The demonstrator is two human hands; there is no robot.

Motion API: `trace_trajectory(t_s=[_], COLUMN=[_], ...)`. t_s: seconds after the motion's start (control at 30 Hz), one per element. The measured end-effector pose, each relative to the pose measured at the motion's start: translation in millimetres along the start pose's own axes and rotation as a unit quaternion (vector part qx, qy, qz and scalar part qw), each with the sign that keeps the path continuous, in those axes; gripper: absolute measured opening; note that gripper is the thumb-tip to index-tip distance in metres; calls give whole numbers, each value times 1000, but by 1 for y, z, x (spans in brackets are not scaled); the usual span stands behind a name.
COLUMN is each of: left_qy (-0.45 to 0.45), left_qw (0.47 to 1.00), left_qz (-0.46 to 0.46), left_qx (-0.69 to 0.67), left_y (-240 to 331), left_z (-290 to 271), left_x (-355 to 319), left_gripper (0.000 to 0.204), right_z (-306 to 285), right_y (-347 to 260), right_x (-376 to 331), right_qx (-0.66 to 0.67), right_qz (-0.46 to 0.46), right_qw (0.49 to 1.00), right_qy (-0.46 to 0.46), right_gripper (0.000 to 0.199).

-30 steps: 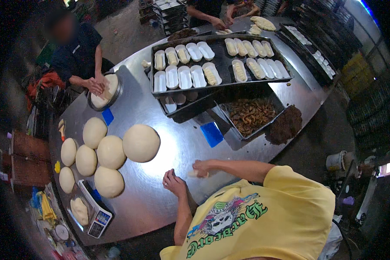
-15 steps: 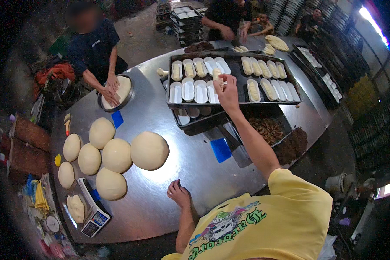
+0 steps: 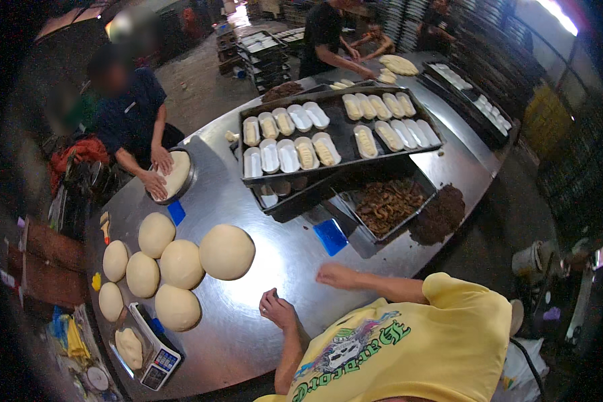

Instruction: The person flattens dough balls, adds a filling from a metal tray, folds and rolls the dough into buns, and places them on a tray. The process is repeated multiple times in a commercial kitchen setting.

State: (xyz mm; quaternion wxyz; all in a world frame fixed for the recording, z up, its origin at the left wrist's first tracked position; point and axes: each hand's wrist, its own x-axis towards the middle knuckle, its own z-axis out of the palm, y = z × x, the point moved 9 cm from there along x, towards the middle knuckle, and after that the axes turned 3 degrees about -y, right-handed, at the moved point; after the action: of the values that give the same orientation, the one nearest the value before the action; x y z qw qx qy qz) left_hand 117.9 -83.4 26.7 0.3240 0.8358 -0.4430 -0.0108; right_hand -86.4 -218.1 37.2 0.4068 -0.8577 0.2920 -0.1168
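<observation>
Your left hand (image 3: 278, 309) rested on the steel table (image 3: 281, 348) close to your body, fingers loosely curled and apart, with nothing in them; your right hand (image 3: 338, 275) lay flat on the table a little further out, fingers together and pointing left, and whether it covered a small piece of dough could not be told; the blue scraper (image 3: 331, 236) sat just beyond that hand, untouched, and the big dough ball (image 3: 227, 251) stood near your left, at the edge of a cluster of smaller balls (image 3: 157, 234); past the scraper the tray of dark filling (image 3: 388, 206) sat under the corner of the black tray of filled moulds (image 3: 335, 134), with a loose dark mound (image 3: 439, 214) beside it; a scale (image 3: 147, 345) held one more lump at the table's near left; by my reading you were between pieces, both hands at the bare working spot; any next reach for dough or scraper called for a short forward move, with your sleeve kept off the filling tray.
</observation>
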Motion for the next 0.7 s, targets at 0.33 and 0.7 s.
trace_trajectory(t_s=[0.33, 0.7], left_qy=[-32, -177], left_qw=[989, 857], left_qz=[-41, 373], left_qx=[-136, -310], left_y=[14, 299], left_z=[33, 47], left_x=[9, -62], left_gripper=[46, 56], right_z=[-18, -65], right_y=[73, -25], right_x=[-115, -78], right_qx=[282, 732], right_qz=[230, 202], right_qw=[917, 644], right_qy=[161, 97], right_gripper=[27, 38])
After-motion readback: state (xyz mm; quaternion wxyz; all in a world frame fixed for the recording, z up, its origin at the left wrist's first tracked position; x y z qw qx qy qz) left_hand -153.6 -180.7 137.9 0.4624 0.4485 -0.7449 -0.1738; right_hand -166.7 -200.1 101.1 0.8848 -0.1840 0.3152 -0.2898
